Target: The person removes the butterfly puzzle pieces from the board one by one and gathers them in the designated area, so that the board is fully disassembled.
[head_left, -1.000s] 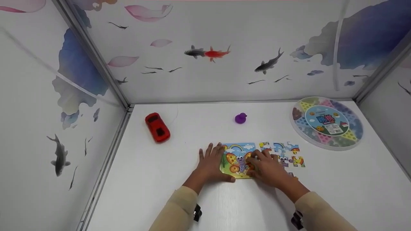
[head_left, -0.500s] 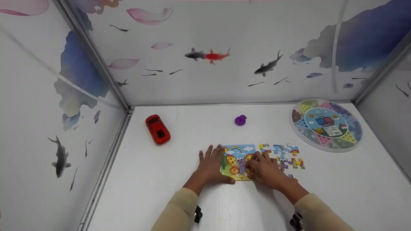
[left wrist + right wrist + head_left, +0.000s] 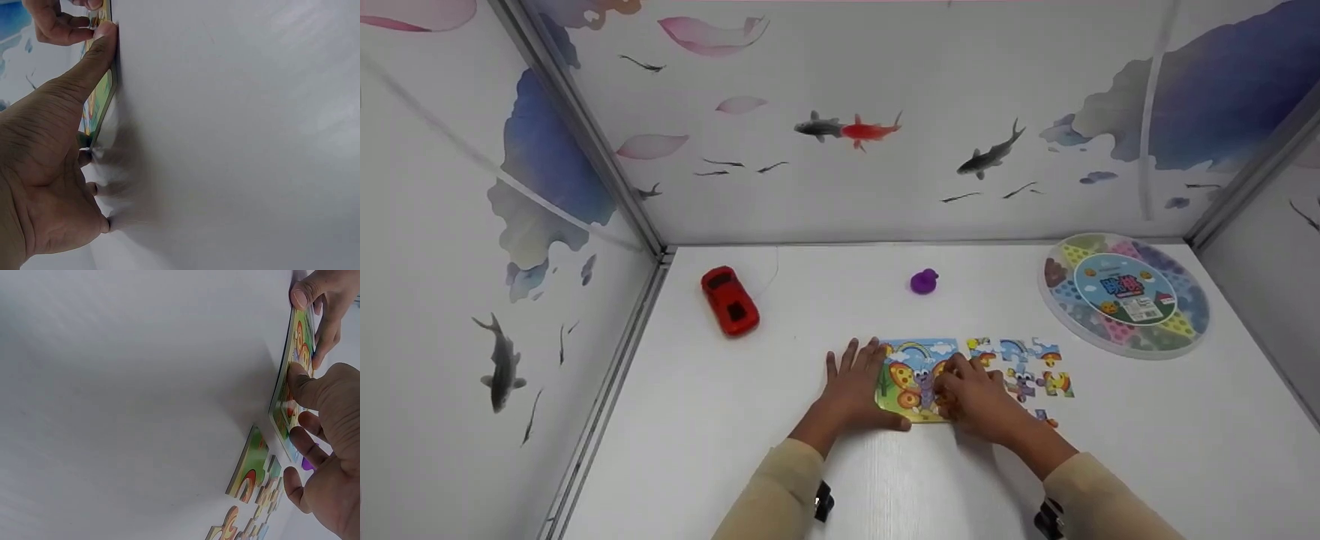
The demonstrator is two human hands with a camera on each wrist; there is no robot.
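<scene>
A jigsaw puzzle point(image 3: 919, 375) with a butterfly and rainbow picture lies flat in its shallow board on the white table. My left hand point(image 3: 851, 391) rests along its left side, fingers extended and thumb at the front edge. At the right part of the puzzle my right hand point(image 3: 984, 401) has curled fingers. Thumb and fingers pinch a puzzle piece there, mostly covered by the hand. Loose puzzle pieces point(image 3: 1023, 381) lie in rough rows to the right. In the right wrist view a green-and-orange loose piece point(image 3: 251, 461) lies near the board point(image 3: 275, 396).
Behind the puzzle sits a small purple duck point(image 3: 924, 282). A red toy car point(image 3: 730, 301) stands at the back left. At the back right lies a round, colourful game box point(image 3: 1125, 294). White printed panels point(image 3: 847, 195) enclose the table point(image 3: 690, 435) at back and sides.
Both hands stay at the puzzle. The right fingers shift only slightly over its right part. The whole view moves a little as the head moves.
</scene>
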